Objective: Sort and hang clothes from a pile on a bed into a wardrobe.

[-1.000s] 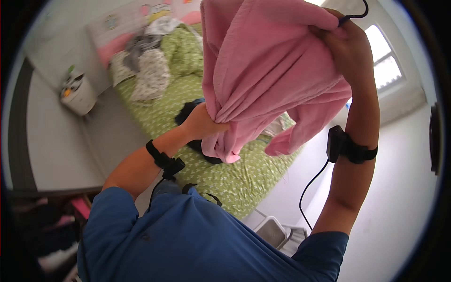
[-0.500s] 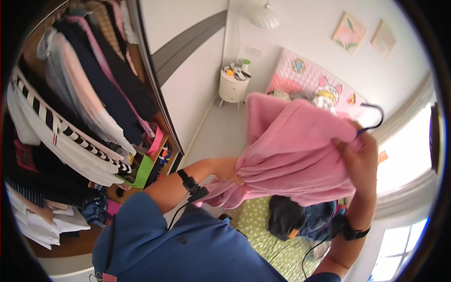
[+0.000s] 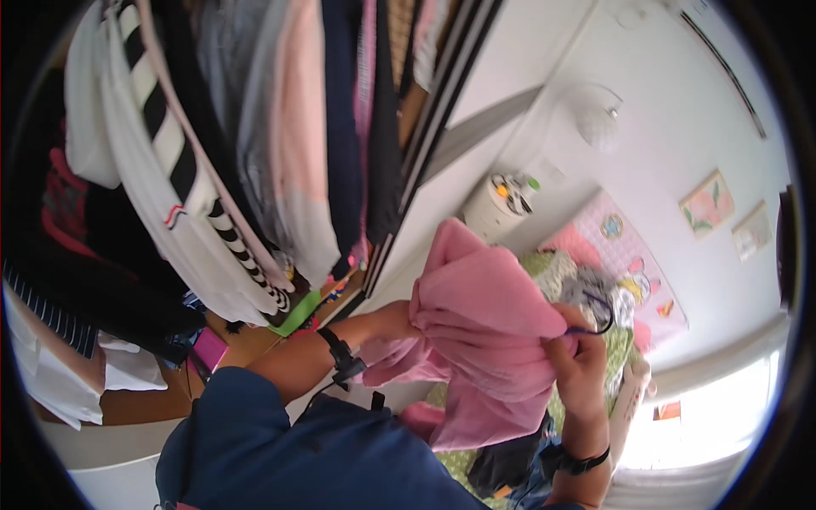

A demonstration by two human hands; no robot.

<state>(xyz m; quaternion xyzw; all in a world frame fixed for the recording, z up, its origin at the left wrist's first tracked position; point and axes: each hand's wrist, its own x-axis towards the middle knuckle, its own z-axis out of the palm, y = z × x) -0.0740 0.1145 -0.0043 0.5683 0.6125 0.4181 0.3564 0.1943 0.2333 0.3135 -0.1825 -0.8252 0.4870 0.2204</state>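
A fluffy pink garment (image 3: 484,297) hangs in bunched folds between my hands, in front of my chest. My right hand (image 3: 578,365) is closed at its upper corner, pinching the cloth and the hanger inside it. The dark curved hook of the hanger (image 3: 607,316) sticks out past those fingers to the right. On the other side, my left hand (image 3: 399,323) grips the gathered cloth, its fingertips mostly hidden by the folds. The lower part of the garment drapes loosely beneath both hands.
An open wardrobe (image 3: 183,387) on the left holds many hanging clothes, among them a white sleeve (image 3: 170,229). Its sliding door (image 3: 476,127) stands beyond. A round white bedside cabinet (image 3: 491,208) and a bed with green bedding (image 3: 459,463) and dark clothes (image 3: 501,467) lie farther right.
My view has swung left toward the wardrobe. Both hands still hold the pink garment, which now sits closer to the wardrobe, with my right hand lower and nearer the left one.
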